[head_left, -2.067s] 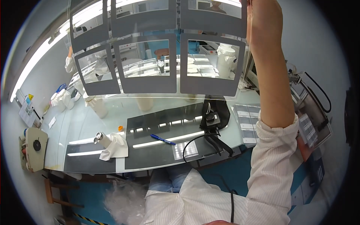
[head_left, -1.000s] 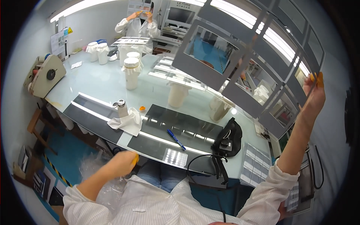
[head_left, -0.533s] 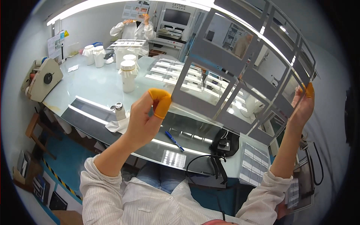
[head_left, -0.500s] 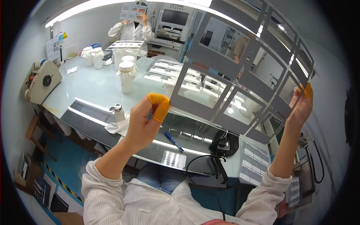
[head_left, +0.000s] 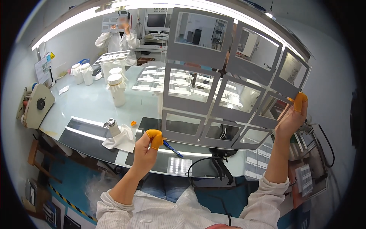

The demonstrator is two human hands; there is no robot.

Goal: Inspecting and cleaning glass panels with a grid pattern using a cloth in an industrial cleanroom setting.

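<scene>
The left hand [head_left: 146,147] has dropped to the grey window sheet [head_left: 228,82]'s lower corner.

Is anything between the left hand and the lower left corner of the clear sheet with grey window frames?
Nothing visible. The left hand, its orange-capped fingers raised, sits right at the sheet corner, while the right hand holds the opposite edge. Actual contact cannot be told.
</scene>
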